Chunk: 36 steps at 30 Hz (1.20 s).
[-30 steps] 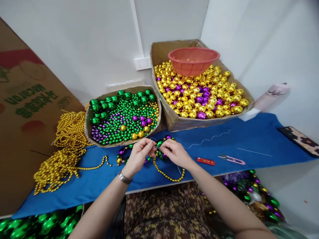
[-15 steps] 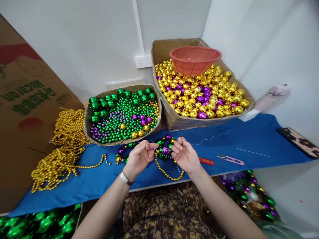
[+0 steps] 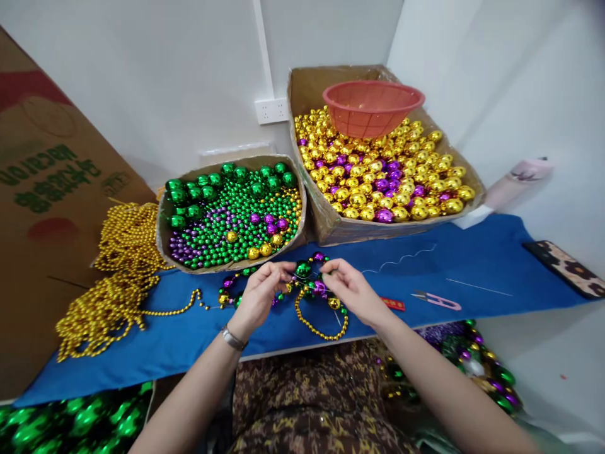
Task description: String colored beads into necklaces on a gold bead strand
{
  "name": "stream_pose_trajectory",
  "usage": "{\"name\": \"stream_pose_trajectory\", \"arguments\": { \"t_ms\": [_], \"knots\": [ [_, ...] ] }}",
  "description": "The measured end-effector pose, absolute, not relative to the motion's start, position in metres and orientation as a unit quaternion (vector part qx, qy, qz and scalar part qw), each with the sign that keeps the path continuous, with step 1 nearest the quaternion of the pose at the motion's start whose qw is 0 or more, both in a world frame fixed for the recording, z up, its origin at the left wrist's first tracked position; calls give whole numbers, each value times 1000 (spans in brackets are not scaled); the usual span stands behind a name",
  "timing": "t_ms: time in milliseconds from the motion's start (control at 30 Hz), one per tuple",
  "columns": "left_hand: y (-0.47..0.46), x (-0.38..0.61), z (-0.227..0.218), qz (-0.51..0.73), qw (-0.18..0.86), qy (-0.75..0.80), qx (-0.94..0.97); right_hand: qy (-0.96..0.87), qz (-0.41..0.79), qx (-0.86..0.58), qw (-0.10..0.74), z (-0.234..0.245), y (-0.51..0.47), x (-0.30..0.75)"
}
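Note:
A thin pale thread [image 3: 309, 284] runs between my hands, above the blue cloth. My left hand [image 3: 262, 293] pinches one part of it between thumb and fingertips. On the other side my right hand [image 3: 353, 291], fingers curled and closed, grips the thread too. Beneath and behind the fingers lies a bead garland [image 3: 320, 289] of green, purple and gold balls, partly covered by both hands. A loop of small gold beads [image 3: 321, 334] hangs from it toward the table's front edge.
A box of green and purple beads [image 3: 159, 236] and a larger box of gold balls [image 3: 331, 234] stand behind. A red basket [image 3: 373, 113] sits in the larger one. Gold bead strands [image 3: 104, 309] lie left; thread snips [image 3: 437, 300], a needle [image 3: 477, 287] and a phone [image 3: 564, 268] lie right.
Both hands have turned and lowered their fingertips slightly, with the thread still between them. The green and purple balls between the hands have shifted a little.

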<state>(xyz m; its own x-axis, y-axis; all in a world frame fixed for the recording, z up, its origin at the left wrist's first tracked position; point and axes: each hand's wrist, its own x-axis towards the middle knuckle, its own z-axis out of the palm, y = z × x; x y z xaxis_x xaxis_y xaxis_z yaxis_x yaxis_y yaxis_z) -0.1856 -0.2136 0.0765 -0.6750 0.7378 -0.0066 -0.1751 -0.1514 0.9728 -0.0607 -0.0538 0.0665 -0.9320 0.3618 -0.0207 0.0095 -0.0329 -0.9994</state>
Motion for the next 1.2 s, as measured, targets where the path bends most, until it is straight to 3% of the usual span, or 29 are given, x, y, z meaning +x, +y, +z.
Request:
{"name": "stream_pose_trajectory", "arguments": {
  "t_ms": [167, 400, 567, 700, 833, 933, 1033, 1100, 1200],
  "knots": [
    [-195, -177, 102, 625, 182, 650, 392, -836, 536, -60, 98, 87, -61, -71],
    [-184, -158, 63, 699, 281, 564, 340, -854, 486, -34, 185, 116, -58, -80],
    [-177, -148, 48, 616, 220, 639, 405, -824, 537, -18, 181, 131, -52, -87],
    [-176, -150, 50, 635, 193, 655, 362, -726, 657, -33, 201, 134, -41, -92],
    [-179, -158, 58, 629, 188, 634, 408, -602, 762, -75, 227, 115, -21, -96],
    [-180, -165, 60, 563, 210, 658, 454, -608, 752, -134, 216, 85, -4, -91],
    [-181, -171, 52, 544, 241, 676, 435, -724, 636, -176, 202, 52, 18, -64],
    [-181, -175, 45, 558, 262, 671, 413, -865, 421, -203, 184, 34, 37, -32],
    [-182, -179, 36, 583, 287, 658, 381, -917, 279, -250, 139, 14, 65, 24]
  ]
}}
